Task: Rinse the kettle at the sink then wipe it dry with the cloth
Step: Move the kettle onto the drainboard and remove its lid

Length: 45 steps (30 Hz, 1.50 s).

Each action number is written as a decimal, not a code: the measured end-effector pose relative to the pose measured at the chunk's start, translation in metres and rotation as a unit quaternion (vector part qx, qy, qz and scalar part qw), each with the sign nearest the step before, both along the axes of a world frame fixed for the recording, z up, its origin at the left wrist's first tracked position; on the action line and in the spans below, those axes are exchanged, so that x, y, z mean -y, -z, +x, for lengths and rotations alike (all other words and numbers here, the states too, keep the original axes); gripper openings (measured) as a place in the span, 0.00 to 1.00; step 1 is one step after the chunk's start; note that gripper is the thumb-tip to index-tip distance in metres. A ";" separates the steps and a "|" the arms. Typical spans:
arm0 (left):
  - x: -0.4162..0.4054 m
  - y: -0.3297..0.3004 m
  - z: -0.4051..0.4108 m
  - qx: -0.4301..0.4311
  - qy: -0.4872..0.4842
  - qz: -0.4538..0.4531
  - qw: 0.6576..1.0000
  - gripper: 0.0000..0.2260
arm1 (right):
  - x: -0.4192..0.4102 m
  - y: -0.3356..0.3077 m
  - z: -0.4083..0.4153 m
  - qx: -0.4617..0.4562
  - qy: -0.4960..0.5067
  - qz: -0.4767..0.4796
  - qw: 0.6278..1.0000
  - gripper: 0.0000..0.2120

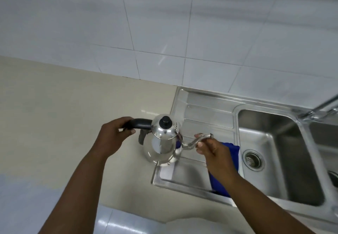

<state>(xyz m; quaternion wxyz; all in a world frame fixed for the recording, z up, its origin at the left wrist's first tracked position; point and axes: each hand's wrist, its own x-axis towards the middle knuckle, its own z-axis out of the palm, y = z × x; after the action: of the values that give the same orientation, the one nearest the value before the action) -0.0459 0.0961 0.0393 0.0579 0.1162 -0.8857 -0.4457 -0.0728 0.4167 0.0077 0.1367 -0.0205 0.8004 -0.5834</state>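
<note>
A shiny steel kettle (162, 147) with a black lid knob and a curved gooseneck spout stands upright where the beige counter meets the sink's drainboard. My left hand (114, 135) is closed around its black handle on the left side. My right hand (213, 151) pinches the thin spout near its tip. A blue cloth (232, 151) lies on the drainboard under my right hand and forearm, partly hidden by them.
The steel sink basin (274, 151) with a round drain strainer (253, 159) is to the right of the drainboard (206, 113). A tap (321, 105) reaches in from the upper right. The beige counter (64, 109) spreads left; white tiled wall behind.
</note>
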 end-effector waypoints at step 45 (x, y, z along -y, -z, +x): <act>-0.201 0.032 -0.026 -0.094 0.076 -0.072 0.990 0.18 | -0.088 0.038 0.010 -0.085 0.022 0.217 0.972 0.07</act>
<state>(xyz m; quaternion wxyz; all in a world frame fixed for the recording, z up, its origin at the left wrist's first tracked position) -0.0715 0.2974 0.0070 0.1153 0.0015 -0.9124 -0.3927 -0.0623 0.5047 -0.0305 0.0562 -0.0226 0.9167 -0.3950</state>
